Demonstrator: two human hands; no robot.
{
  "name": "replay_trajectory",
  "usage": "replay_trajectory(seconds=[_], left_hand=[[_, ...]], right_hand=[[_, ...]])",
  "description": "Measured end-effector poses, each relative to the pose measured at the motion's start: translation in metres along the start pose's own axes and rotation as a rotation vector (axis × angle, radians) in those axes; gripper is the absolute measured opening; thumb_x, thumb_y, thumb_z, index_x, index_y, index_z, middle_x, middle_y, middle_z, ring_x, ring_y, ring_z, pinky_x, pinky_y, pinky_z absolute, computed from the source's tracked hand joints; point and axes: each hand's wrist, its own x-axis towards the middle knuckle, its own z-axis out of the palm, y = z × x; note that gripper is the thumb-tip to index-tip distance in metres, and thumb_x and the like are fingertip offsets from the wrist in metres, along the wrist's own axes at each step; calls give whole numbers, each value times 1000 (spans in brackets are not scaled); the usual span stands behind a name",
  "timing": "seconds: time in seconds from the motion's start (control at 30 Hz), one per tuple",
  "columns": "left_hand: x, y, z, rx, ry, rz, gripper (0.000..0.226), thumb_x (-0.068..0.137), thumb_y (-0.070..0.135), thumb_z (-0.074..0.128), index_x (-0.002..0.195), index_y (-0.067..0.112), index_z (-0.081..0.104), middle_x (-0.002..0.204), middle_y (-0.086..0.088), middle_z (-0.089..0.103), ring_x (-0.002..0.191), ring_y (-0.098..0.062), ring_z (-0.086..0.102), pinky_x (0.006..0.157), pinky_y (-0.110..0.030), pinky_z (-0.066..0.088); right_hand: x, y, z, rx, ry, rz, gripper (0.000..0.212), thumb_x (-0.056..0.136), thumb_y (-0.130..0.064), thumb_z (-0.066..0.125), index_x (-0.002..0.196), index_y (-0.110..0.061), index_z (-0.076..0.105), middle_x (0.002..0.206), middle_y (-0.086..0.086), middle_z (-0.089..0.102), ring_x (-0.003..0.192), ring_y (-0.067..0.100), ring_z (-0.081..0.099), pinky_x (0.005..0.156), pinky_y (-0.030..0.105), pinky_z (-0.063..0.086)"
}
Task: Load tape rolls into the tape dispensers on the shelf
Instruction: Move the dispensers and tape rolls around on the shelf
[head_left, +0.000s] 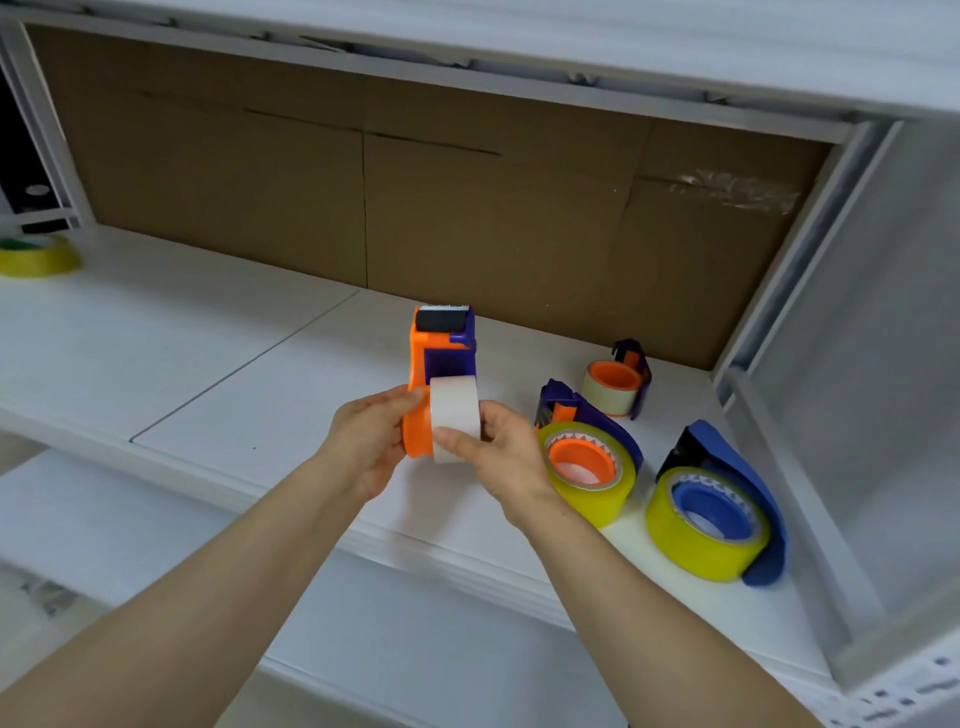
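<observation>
White and light-looking, the tape roll (456, 415) is pinched across its rim by the right hand (506, 457). The left hand (363, 441) grips the orange dispenser (442, 358) that the roll presses against, both held above the shelf (208, 364). The roll is probably stiff and smooth, so the outer edges are the best hold; beyond lie a loaded blue dispenser (748, 483) and a purple dispenser (602, 421).

Four tape dispensers (441, 353), three yellow tape rolls (706, 535), two pale tape rolls (454, 410), two hands (363, 441)
</observation>
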Motion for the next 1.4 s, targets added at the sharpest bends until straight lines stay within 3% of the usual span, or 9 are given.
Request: replay_trajectory(seconds=[0.13,0.27,0.33,0.53,0.8,0.87,1.0,1.17,1.4], left_hand=[[3,5,2,43,39,-34,39,85,3,62,123,0,55,106,-16,67,88,-25,66,66,-34,53],[8,16,10,225,74,-29,38,84,2,64,120,2,56,113,-16,63,102,-31,60,79,-42,51],[10,24,17,330,90,-1,37,83,4,65,119,3,58,120,-16,60,109,-33,57,89,-46,49],[17,30,38,715,126,322,31,87,5,58,118,5,62,108,-17,64,84,-28,59,71,-32,46],[4,-22,46,1526,-166,637,40,84,10,56,117,33,57,109,-7,68,103,-31,59,77,-30,45],[-2,-25,46,1525,-194,572,34,83,20,57,114,34,57,111,-3,69,101,-28,61,80,-29,47],[-15,-11,42,1436,23,482,58,72,44,48,125,23,57,117,1,67,108,-26,60,88,-34,50],[-29,22,10,1414,215,478,46,87,38,53,130,23,54,133,3,57,115,-21,57,93,-30,44],[-35,71,-87,1377,358,385,42,89,31,54,129,22,55,134,-1,56,119,-20,54,94,-28,42]], right_hand=[[-1,-2,-13,87,-48,65,25,83,-15,69,104,-18,56,98,-3,65,88,11,62,71,19,51],[1,-8,-29,99,-42,199,31,83,-26,67,111,-15,61,109,8,68,101,26,62,88,44,54],[1,-12,-39,112,-5,198,26,83,-20,65,108,-10,63,106,13,68,96,28,63,84,41,54],[-9,-24,-72,467,423,292,9,81,-24,57,85,-18,51,78,7,55,75,23,54,74,36,48],[-25,-31,-94,519,462,221,7,89,-21,51,92,-24,45,87,2,49,80,18,51,67,29,47],[-25,-30,-97,467,438,197,10,86,-16,49,81,-25,49,89,3,48,90,22,48,82,38,47],[-20,-34,-94,326,308,91,16,89,-6,48,94,-20,53,86,-3,52,88,19,51,73,28,43],[-2,-39,-56,111,44,-88,27,86,4,54,90,-21,62,97,3,65,93,21,60,83,34,48],[13,-52,52,-63,-214,-172,33,89,1,53,121,-7,60,112,0,64,104,17,59,88,26,45]])
